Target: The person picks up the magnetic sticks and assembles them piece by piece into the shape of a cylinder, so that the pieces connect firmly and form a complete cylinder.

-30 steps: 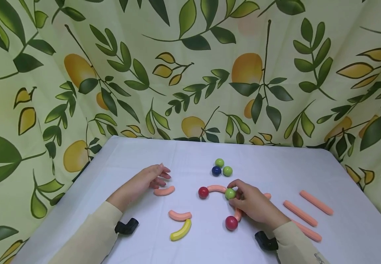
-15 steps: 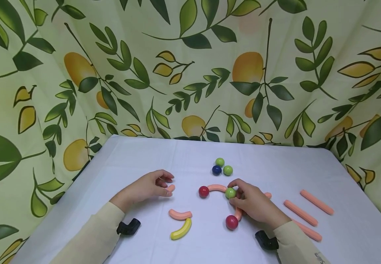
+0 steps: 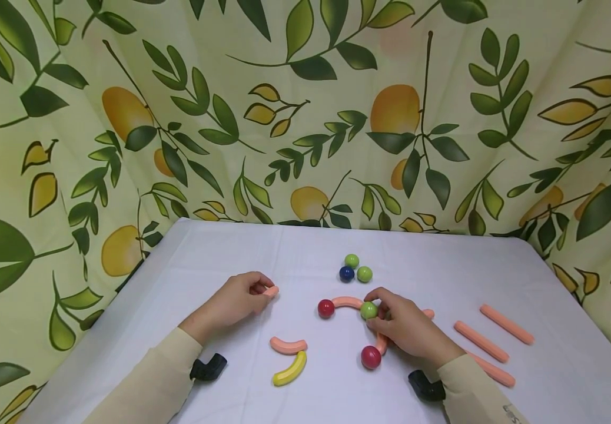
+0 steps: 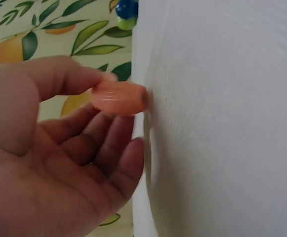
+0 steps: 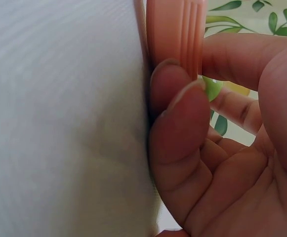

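My left hand (image 3: 239,301) pinches a short curved pink stick (image 4: 119,98) between thumb and fingers, close over the white cloth. To the right, my right hand (image 3: 403,321) holds a green ball (image 3: 368,310) with thumb and fingertips. A curved pink stick (image 3: 346,301) runs from that ball to a red ball (image 3: 325,308). Another pink stick (image 3: 382,343) leads toward the near red ball (image 3: 371,357), partly hidden by the right hand. In the right wrist view, a ribbed pink stick (image 5: 177,34) stands right beside the fingers, with the green ball mostly hidden behind them.
Between the arms lie another curved pink stick (image 3: 288,346) and a yellow curved stick (image 3: 289,369). Two green balls (image 3: 365,274) and a dark blue ball (image 3: 346,274) sit farther back. Straight pink sticks (image 3: 481,341) lie at the right. A leaf-patterned curtain (image 3: 305,118) hangs behind the table.
My left hand has come down onto the curved pink stick, taken it between thumb and fingers and moved it slightly away from me. The right hand keeps its place on the green ball.
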Tool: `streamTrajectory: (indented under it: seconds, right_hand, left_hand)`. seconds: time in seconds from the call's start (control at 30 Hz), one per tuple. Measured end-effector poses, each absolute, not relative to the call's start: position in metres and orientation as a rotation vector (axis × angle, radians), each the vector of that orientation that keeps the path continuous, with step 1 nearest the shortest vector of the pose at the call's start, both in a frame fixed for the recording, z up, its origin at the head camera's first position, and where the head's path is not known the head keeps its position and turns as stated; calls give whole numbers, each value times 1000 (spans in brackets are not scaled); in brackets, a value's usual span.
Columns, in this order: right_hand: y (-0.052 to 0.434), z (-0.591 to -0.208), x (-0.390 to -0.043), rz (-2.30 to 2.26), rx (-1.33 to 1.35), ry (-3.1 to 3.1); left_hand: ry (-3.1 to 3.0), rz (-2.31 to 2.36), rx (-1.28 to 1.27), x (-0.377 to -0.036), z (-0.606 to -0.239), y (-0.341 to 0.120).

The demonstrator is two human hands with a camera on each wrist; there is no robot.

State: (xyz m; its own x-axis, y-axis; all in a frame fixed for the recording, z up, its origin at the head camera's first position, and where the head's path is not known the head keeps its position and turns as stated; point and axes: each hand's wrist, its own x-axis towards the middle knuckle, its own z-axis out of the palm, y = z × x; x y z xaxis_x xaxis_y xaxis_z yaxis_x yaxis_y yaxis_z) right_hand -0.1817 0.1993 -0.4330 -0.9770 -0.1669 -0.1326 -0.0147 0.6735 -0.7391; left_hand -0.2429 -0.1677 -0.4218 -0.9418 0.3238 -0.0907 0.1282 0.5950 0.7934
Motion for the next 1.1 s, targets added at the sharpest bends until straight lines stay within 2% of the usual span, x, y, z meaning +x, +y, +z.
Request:
streamTrajectory:
  seconds: [0.4, 0.87, 1.1]
  right_hand:
    - [198, -432, -181, -1205, -124, 2678]
    - [198, -431, -182, -1211, -133, 2675]
    - [198, -431, -181, -1213, -111, 2679]
  left_hand:
    - [2314, 1531, 187, -230, -408, -134]
    - [2480, 1156, 293, -214, -406, -89]
    - [2525, 1080, 223, -213, -409, -71]
